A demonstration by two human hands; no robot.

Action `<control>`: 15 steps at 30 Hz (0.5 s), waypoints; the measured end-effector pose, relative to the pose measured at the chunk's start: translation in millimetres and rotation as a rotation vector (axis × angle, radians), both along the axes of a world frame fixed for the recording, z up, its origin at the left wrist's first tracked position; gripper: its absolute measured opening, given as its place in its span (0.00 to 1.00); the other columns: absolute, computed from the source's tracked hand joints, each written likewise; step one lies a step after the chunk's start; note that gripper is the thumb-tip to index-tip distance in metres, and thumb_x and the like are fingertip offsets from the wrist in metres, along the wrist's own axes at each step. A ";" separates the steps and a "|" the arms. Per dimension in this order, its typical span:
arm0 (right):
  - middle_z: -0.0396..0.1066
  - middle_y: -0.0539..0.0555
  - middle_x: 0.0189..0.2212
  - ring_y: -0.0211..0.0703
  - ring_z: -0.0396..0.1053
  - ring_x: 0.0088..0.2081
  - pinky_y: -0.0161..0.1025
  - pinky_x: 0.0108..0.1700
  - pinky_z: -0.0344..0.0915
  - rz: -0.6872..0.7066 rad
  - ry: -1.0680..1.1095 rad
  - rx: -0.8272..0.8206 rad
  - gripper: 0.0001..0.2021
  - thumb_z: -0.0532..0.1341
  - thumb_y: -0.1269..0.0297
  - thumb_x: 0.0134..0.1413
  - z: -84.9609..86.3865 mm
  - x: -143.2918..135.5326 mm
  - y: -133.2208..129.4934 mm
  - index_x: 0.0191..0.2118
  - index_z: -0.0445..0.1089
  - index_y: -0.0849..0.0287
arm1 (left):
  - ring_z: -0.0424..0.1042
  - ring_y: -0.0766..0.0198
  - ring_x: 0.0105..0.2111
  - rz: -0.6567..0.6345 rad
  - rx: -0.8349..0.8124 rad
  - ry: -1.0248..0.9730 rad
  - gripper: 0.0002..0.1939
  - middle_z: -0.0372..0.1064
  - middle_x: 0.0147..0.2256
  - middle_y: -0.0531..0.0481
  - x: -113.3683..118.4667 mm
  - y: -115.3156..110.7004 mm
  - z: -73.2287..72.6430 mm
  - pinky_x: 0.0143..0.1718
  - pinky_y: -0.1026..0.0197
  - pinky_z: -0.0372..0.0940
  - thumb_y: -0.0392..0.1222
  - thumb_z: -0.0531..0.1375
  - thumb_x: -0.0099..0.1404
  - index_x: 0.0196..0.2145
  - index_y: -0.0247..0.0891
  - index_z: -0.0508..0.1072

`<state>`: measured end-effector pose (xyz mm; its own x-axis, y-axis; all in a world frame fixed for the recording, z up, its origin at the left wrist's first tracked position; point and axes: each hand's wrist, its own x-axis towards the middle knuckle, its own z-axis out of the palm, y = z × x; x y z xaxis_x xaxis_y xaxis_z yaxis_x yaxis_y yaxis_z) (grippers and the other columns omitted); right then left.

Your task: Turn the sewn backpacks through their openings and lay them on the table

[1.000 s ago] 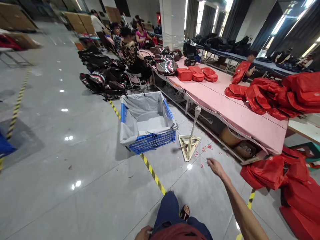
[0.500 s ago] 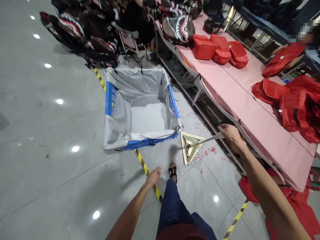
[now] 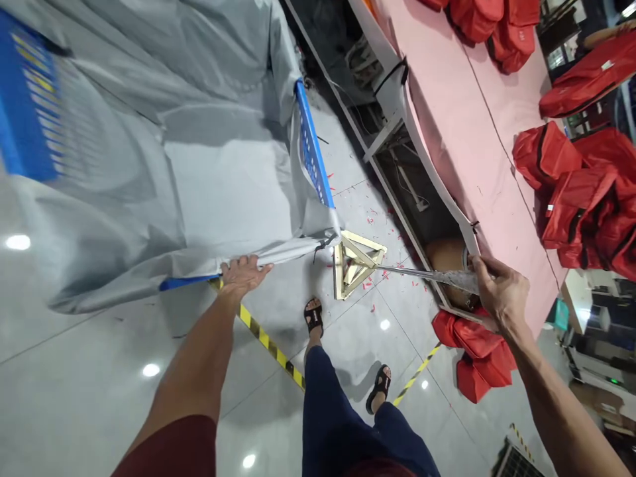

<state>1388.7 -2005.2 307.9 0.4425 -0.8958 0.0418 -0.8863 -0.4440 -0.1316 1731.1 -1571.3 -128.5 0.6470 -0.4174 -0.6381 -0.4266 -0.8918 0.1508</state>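
My left hand (image 3: 243,274) has its fingers hooked over the near rim of a large blue basket (image 3: 311,149) with a loose grey cloth liner (image 3: 223,179). My right hand (image 3: 501,291) is closed around the upper end of a long metal handle wrapped in clear plastic. At its lower end, a cream triangular mop frame (image 3: 360,262) rests on the floor by the basket's near right corner. Red scraps (image 3: 370,281) are scattered on the tiles around the frame.
A long pink-covered table (image 3: 462,132) runs along the right, bearing red bags (image 3: 581,192). More red bags (image 3: 477,351) lie on the floor by the table. Yellow-black tape (image 3: 268,344) marks the floor. A person's arm (image 3: 609,33) shows at upper right.
My left hand has moved forward from free air onto the basket's rim. The basket is now much nearer in view. My right hand still holds the mop handle.
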 end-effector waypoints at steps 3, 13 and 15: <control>0.88 0.62 0.42 0.62 0.84 0.45 0.49 0.49 0.72 0.024 -0.072 -0.015 0.28 0.61 0.39 0.64 4.5 3.0 0.8 0.48 0.90 0.57 | 0.69 0.26 0.65 0.020 0.003 -0.114 0.41 0.71 0.66 0.20 -22.6 7.7 0.9 0.70 0.27 0.55 0.67 0.50 0.80 0.67 0.26 0.74; 0.88 0.59 0.43 0.55 0.83 0.41 0.44 0.44 0.70 0.188 -0.207 -0.023 0.24 0.61 0.44 0.68 5.2 55.8 -11.6 0.47 0.89 0.56 | 0.69 0.25 0.64 -0.003 0.019 -0.127 0.44 0.74 0.63 0.20 -60.8 39.6 31.2 0.70 0.27 0.53 0.70 0.49 0.78 0.65 0.24 0.75; 0.88 0.58 0.41 0.54 0.82 0.40 0.44 0.42 0.69 0.210 -0.210 -0.017 0.23 0.61 0.45 0.69 7.7 78.0 -18.2 0.47 0.89 0.55 | 0.70 0.24 0.63 -0.024 -0.015 -0.166 0.43 0.76 0.60 0.19 -72.6 54.9 36.2 0.70 0.25 0.52 0.68 0.48 0.80 0.63 0.22 0.77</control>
